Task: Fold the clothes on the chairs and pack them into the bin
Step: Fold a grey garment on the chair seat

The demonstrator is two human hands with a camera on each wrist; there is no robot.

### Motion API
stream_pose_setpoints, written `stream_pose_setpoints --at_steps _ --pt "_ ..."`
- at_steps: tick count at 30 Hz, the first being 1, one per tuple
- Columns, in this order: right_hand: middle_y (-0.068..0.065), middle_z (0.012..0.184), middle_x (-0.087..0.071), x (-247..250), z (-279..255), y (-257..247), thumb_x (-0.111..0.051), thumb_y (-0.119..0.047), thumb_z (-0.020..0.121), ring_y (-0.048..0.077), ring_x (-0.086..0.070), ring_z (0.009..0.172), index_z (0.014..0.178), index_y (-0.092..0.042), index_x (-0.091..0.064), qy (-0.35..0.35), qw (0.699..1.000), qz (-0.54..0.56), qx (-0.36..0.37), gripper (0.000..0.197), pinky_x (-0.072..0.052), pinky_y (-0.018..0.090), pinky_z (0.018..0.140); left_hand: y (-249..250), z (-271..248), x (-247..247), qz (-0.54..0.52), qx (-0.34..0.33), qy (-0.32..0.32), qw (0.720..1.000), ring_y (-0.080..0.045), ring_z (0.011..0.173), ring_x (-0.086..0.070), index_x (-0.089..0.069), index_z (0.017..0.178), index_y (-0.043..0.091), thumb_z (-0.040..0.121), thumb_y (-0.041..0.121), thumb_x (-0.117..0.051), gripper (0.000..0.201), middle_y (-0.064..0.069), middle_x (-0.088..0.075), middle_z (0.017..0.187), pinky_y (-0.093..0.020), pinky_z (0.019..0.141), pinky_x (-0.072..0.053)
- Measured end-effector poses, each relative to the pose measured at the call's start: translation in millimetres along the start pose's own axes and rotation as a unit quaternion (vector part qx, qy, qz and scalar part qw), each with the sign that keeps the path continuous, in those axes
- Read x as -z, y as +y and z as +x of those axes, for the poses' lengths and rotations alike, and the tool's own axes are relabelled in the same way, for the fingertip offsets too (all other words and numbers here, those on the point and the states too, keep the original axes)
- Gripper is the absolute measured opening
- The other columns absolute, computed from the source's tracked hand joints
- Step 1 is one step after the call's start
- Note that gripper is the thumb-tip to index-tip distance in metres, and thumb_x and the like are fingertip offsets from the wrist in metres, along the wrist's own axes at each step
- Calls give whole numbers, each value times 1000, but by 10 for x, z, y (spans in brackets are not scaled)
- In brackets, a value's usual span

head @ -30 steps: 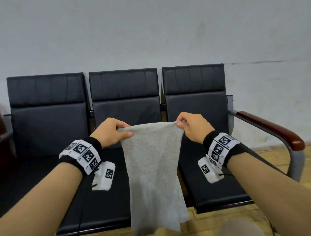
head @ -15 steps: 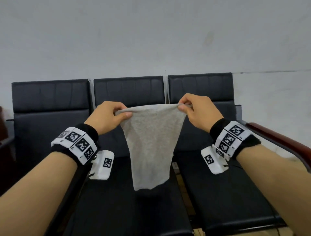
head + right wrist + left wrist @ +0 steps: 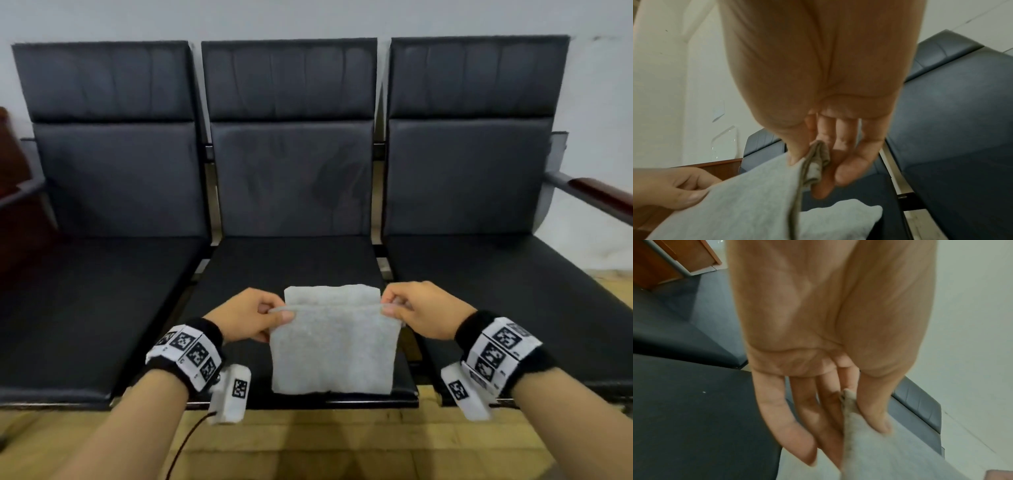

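While both hands' fingers [image 3: 286,316] pinch grey garment [image 3: 334,346] | black chairs [image 3: 291,263] | white wall [image 3: 596,85]

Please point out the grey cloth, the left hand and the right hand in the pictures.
grey cloth [image 3: 334,349], head view, on its front layer.
left hand [image 3: 245,317], head view, on the back of the hand.
right hand [image 3: 423,308], head view, on the back of the hand.

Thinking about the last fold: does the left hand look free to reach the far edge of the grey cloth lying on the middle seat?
Probably not yet: the left hand pinches the grey cloth by its lifted corner. Nothing else blocks it; the far edge lies just beyond on the middle seat.
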State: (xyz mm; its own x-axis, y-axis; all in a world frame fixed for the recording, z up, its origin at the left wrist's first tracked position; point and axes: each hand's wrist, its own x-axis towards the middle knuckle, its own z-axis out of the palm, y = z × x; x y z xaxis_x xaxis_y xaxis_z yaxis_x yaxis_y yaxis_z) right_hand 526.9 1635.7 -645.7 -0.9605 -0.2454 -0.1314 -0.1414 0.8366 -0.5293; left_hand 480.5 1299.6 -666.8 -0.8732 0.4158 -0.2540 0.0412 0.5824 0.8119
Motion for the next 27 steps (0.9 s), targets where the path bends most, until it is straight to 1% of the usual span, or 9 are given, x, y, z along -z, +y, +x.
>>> stream_pose_setpoints --at_steps 2,5,9,14,18,21,23,25,27 --pt "-9 93 -71 20 211 41 -57 -32 104 4 -65 85 101 -34 -65 -12 1000 -3 -12 9 -44 16 71 -2 173 51 20 10 7 1000 -12 90 -73 -73 102 12 98 36 -69 24 -10 -77 98 -30 73 -62" --pt "-8 98 -71 6 536 89 -54 -27 105 4 -64 92 107 -31 -65 8 1000 16 -24 12 -43 14 71 28 461 105 47 17 34 998 -17 97 -72 -73 100 19 98 39 -68 20 -3 -75 97 -25 69 -59" --pt "-10 104 -67 -164 849 248 -56 -23 104 3 -61 94 109 -29 -65 87 992 84 -31 12 -42 12 71 -109 846 58 43 22 89 995 -22 93 -72 -72 96 19 99 35 -68 17 -6 -72 96 -37 74 -65" --pt "-9 102 -68 -293 1147 440 -58 -23 103 1 -62 90 106 -29 -65 78 992 81 -50 10 -42 13 68 -282 1177 43 34 42 82 995 -17 84 -70 -72 103 9 98 28 -69 20 -10 -72 96 -24 64 -62" --pt "-9 95 -66 -347 1357 543 -59 -23 102 0 -61 81 104 -26 -66 66 992 59 -87 8 -41 10 61 -359 1398 26 34 99 76 992 -20 91 -69 -71 106 9 97 33 -71 25 -11 -71 105 -35 77 -62" --pt "-6 93 -64 -427 1468 634 -58 -22 102 2 -61 79 103 -20 -67 20 993 32 -109 9 -42 9 60 -384 1512 -5 -2 140 68 988 -12 95 -63 -66 113 12 94 33 -74 30 -6 -59 122 -31 71 -63" --pt "-1 104 -57 -468 1521 676 -61 -26 101 8 -62 85 107 -17 -65 21 992 39 -119 12 -47 11 71 -402 1568 -6 0 141 62 988 -11 100 -60 -58 125 17 88 36 -80 47 -1 -51 125 -28 65 -61" --pt "1 118 -51 -478 1556 710 -64 -39 98 14 -61 99 121 -20 -55 8 989 64 -132 31 -50 23 88 -410 1605 -9 -1 136 41 990 -6 96 -58 -42 143 17 86 31 -84 72 6 -50 113 -25 64 -57" --pt "-1 121 -52 -464 1573 714 -67 -54 92 16 -59 108 131 -27 -45 -32 990 44 -133 52 -49 30 95 -435 1633 -18 3 133 22 991 -6 94 -59 -32 151 16 84 26 -85 86 8 -51 108 -24 64 -55"
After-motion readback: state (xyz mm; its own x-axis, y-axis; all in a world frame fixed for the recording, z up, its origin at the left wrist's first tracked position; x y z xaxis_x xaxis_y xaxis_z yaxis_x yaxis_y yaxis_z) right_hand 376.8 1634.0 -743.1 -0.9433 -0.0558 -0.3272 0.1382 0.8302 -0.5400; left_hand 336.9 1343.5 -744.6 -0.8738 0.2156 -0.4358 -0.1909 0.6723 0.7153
